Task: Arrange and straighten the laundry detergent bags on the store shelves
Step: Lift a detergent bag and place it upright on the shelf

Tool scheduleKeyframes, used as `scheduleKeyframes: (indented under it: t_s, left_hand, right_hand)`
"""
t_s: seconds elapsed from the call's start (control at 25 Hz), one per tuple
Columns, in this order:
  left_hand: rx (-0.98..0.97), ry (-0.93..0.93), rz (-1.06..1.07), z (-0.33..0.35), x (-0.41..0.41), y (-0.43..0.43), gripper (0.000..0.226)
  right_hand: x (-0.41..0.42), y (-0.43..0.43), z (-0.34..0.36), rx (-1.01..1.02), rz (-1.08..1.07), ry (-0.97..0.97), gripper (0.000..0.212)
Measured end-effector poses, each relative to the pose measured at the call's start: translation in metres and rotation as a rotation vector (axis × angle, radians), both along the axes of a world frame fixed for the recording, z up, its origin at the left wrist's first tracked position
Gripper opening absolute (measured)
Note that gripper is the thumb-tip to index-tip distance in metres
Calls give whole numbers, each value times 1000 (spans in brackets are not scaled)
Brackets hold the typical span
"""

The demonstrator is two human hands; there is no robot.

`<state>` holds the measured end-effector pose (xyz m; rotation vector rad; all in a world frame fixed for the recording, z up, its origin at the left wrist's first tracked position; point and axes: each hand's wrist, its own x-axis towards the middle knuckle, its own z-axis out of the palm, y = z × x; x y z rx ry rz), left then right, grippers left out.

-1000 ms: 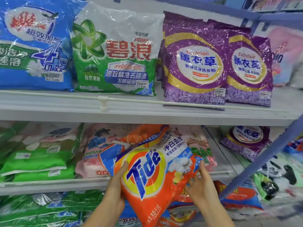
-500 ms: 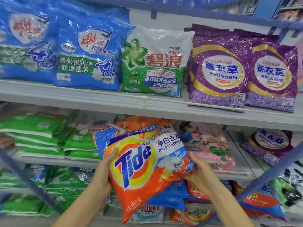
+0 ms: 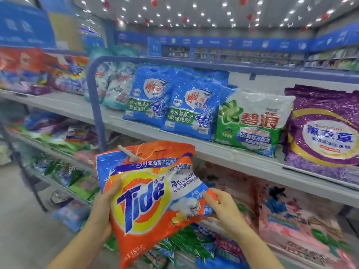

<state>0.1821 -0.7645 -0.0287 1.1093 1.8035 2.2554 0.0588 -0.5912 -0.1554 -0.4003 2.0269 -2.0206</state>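
Note:
An orange Tide detergent bag point(image 3: 147, 199) hangs in the air in front of the shelves, held upright and slightly tilted. My left hand point(image 3: 103, 208) grips its left edge, thumb across the front. My right hand point(image 3: 223, 206) holds its right edge, fingers curled onto the front. On the shelf above stand two blue bags point(image 3: 190, 111), a green and white bag point(image 3: 250, 121) and a purple bag point(image 3: 322, 129). Pink bags point(image 3: 297, 216) lie on the shelf behind the Tide bag.
A blue metal upright point(image 3: 96, 105) divides the shelf bays just left of the Tide bag. The grey shelf edge point(image 3: 223, 154) runs diagonally above it. More mixed bags point(image 3: 64, 78) fill the left bay and lower shelves. Bare aisle floor point(image 3: 21, 226) lies at lower left.
The view has swung left and up, showing the store ceiling and left bay. The Tide bag stays in both hands and now sits nearer the blue upright.

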Motion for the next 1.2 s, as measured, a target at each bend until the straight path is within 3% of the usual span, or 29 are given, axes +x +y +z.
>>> scheduleKeyframes:
  t_s: [0.04,0.08,0.12,0.16,0.2,0.28,0.36,0.48,0.56,0.68,0.8,0.88,1.0,1.12,1.2]
  left_hand:
    - [-10,33,-150,-12,-2,-8,26]
    - [-61,-86,-172,-19,-8,-27,21]
    - [-6,-320,59,-24,-9,-52,24]
    - [203,-340,368,-40,-13,-77,61]
    - [328,-316,717,-50,-15,-100,80]
    - [432,-274,964,-45,-11,-113,71]
    - [424,-242,1063,-26,-8,-110,76]
    - [447,-136,1099,-12,3,-114,43]
    - [421,-164,1156,-14,12,-116,52]
    - [436,-187,1217,-21,23,-122,74]
    - [403,-221,1262,-26,32,-139,64]
    - [367,-237,1274,-26,39,-153,62]
    - [318,-288,1316,-32,48,-194,93]
    - [303,-304,1333,-41,52,-245,99]
    - [298,-313,1335,-46,52,-288,81]
  right_hand:
    - [-1,-5,0,65,-25,175,18]
    - [0,-10,2,77,-74,300,18]
    - [1,-19,8,50,-108,401,23]
    - [3,-30,16,53,-153,491,26]
    - [1,-38,21,56,-176,570,26]
    - [-12,-46,20,11,-142,596,36]
    - [-25,-49,32,-4,13,488,58]
    - [-47,-58,86,-79,239,472,82]
    - [-59,-74,125,-119,329,488,84]
    - [-63,-109,149,-58,325,533,43]
    - [-60,-142,142,-87,209,517,14]
    - [-61,-161,142,-119,137,507,35]
    - [-60,-200,156,-160,175,572,61]
    - [-57,-252,163,-221,210,560,52]
    - [-56,-297,160,-237,230,549,48]
